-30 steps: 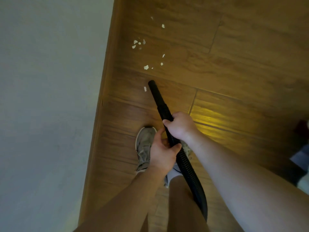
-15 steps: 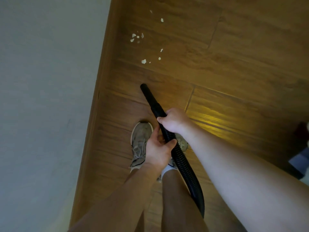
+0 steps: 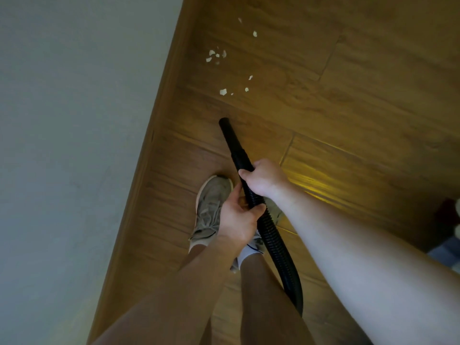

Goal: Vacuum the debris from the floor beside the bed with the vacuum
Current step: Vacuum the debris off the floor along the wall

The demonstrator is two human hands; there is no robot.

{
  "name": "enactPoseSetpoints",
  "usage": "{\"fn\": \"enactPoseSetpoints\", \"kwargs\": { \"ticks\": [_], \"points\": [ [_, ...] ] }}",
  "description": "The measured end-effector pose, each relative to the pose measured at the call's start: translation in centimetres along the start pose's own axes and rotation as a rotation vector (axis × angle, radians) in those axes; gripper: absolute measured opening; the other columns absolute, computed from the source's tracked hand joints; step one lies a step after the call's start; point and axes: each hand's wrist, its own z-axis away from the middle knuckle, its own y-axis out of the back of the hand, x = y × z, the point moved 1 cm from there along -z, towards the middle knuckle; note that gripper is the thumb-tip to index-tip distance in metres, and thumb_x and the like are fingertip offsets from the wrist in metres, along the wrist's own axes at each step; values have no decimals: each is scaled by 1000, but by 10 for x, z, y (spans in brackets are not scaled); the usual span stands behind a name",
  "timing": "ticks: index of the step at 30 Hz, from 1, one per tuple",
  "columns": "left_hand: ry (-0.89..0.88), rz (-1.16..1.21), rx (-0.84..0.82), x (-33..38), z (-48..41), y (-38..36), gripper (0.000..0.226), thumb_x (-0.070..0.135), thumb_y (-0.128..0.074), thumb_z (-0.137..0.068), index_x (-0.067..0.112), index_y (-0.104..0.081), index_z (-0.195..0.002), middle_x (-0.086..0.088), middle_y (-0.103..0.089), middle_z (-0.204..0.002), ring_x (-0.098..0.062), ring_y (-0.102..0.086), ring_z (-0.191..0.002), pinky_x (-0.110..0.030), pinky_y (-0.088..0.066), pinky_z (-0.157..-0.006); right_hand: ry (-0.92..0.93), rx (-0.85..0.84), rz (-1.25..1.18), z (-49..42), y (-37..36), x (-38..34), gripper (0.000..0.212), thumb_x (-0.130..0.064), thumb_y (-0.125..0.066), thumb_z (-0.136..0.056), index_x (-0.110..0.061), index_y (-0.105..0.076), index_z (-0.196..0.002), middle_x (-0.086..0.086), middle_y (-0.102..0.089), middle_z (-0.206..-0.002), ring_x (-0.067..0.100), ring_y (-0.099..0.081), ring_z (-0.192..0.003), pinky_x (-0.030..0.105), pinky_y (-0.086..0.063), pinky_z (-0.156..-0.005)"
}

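While the bed (image 3: 74, 145) fills the whole left of the frame, the wooden floor (image 3: 361, 83) takes the right, and the person stands at centre, one grey shoe (image 3: 211, 202) showing. The black vacuum hose (image 3: 271, 235) climbs from lower centre to mid-frame, and its nozzle (image 3: 225, 122) points up-frame, near the closest scrap but apart from it. The right hand (image 3: 263, 179) wraps its fingers round the hose where the ribbing begins; the left hand (image 3: 239, 217) curls round it just below. Pale debris (image 3: 223, 91) dots the upper centre near the bed's edge, none of it reached. By the look of it, the whole scatter is left to collect.
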Motion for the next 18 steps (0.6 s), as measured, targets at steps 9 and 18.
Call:
{"fn": "enactPoseSetpoints", "kwargs": {
  "ticks": [9, 18],
  "points": [
    [-38, 28, -44, 20, -18, -3, 69, -11, -63, -91, 20, -43, -150, 9, -70, -114, -9, -69, -108, -30, -57, -94, -10, 51, -60, -13, 15, -9, 37, -45, -58, -96, -12, -72, -108, 8, -71, -93, 27, -66, -81, 25, -41, -54],
    [-8, 13, -21, 36, -41, 12, 74, -7, -65, -91, 22, -39, -153, 5, -72, -109, -16, -71, -105, -44, -56, -97, -20, 86, -57, -32, 13, -33, 34, -46, -58, -96, -15, -72, -100, 5, -71, -88, 25, -67, -81, 27, -46, -60]
  ]
}}
